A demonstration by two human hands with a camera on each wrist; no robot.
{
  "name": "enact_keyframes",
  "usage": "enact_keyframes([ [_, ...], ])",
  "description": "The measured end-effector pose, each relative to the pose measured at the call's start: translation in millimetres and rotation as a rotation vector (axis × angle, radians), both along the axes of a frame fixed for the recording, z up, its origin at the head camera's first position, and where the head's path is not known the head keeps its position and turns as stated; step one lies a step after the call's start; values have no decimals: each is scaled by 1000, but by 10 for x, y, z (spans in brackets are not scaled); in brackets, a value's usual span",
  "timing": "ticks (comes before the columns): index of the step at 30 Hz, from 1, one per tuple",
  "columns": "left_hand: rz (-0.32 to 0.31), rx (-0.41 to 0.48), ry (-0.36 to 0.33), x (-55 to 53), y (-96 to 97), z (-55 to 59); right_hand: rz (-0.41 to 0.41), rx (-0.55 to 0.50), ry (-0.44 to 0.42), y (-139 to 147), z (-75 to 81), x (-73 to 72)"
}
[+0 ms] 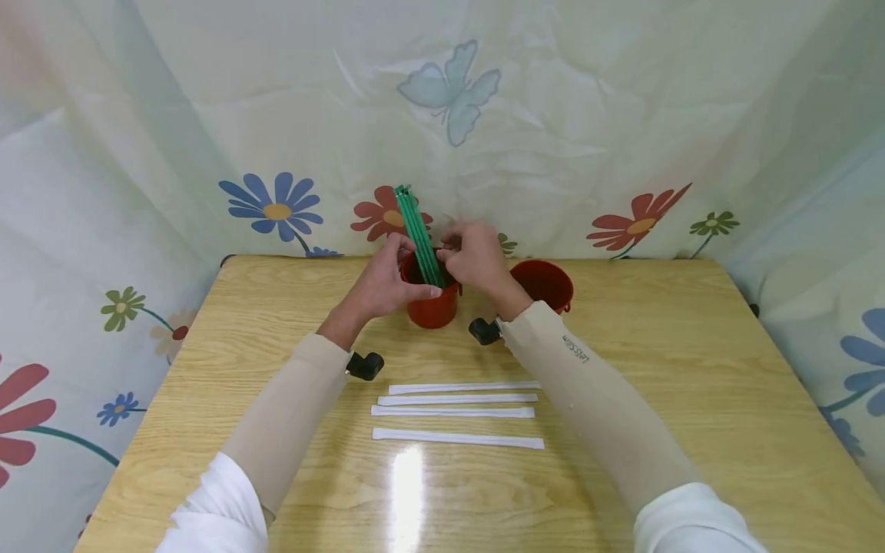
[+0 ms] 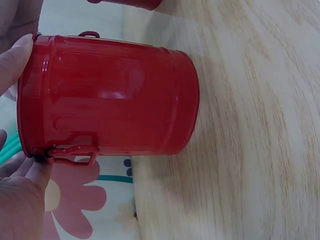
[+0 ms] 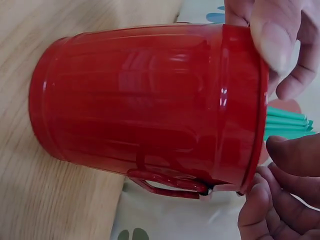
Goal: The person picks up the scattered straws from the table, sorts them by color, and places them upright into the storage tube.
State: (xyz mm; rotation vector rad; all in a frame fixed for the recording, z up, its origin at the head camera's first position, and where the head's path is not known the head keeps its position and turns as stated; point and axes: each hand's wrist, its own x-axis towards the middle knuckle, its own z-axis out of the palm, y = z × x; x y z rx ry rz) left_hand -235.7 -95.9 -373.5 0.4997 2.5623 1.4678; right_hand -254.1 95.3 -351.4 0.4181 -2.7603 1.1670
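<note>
Sleeved arms [image 1: 283, 422] reach over four white straws [image 1: 456, 399] toward a red bucket [image 1: 432, 313] of green straws [image 1: 417, 234], on the far side of the desk [image 1: 691, 369]. The left hand [image 1: 387, 283] grips its rim, thumb on the near side; the right hand [image 1: 477, 253] bends its fingers there, their hold unclear. Likely light, stiff and smooth, the bucket suits a rim grip. The left wrist view shows its left handle [image 2: 75, 154], hidden from the head view; only the latter shows white straws.
</note>
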Motion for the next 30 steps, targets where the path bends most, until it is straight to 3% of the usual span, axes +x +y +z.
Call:
enact_keyframes([
  [5,15,14,-8,14,-29,8,41,-7,5,21,44,175],
  [11,10,39,-16,33,5,3,173,41,77,142,91,617],
  [17,18,76,-20,44,46,-17,341,167,73,300,39,1117],
  [22,60,118,-2,135,74,-31,441,334,31,369,-154,1377],
  [25,116,157,67,237,119,-23,490,422,36,378,-313,1441],
  [30,268,262,285,398,234,135,529,534,115,402,-497,1509],
])
